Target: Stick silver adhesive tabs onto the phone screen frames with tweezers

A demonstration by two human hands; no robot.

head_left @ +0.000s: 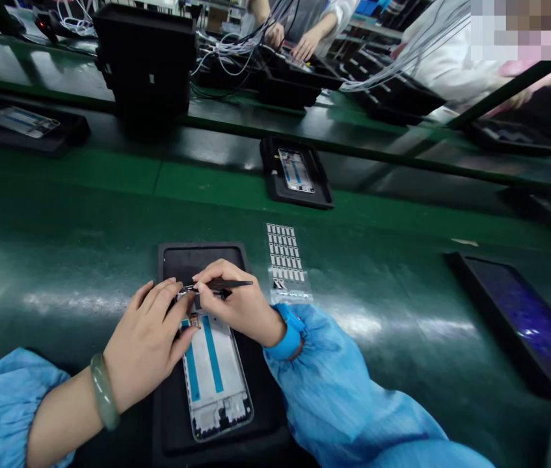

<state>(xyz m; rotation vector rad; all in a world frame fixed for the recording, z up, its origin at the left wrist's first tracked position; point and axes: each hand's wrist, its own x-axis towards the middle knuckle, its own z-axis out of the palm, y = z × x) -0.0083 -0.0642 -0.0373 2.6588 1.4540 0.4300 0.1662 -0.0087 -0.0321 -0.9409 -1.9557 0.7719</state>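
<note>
A phone frame point(209, 380) with a silvery inside and two blue strips lies in a black tray point(170, 422). My left hand point(141, 341) grips its upper left edge, with the fingertips along the top and the thumb near a small orange-brown flex cable point(194, 320). My right hand point(239, 309) is closed on dark tweezers point(226, 284), whose tip meets the top end of the frame beside my left fingertips. Fingers hide the exact spot under the tip. Just beyond my right hand, a clear sheet of small white stickers point(285, 253) lies on the green bench.
Another black tray point(326, 195) with a phone frame lies farther back, and one more point(75, 130) at far left. A dark tray point(475, 292) with a shiny purple-blue panel is on the right. Across the bench, co-workers' hands point(307, 45) work among cables and black boxes.
</note>
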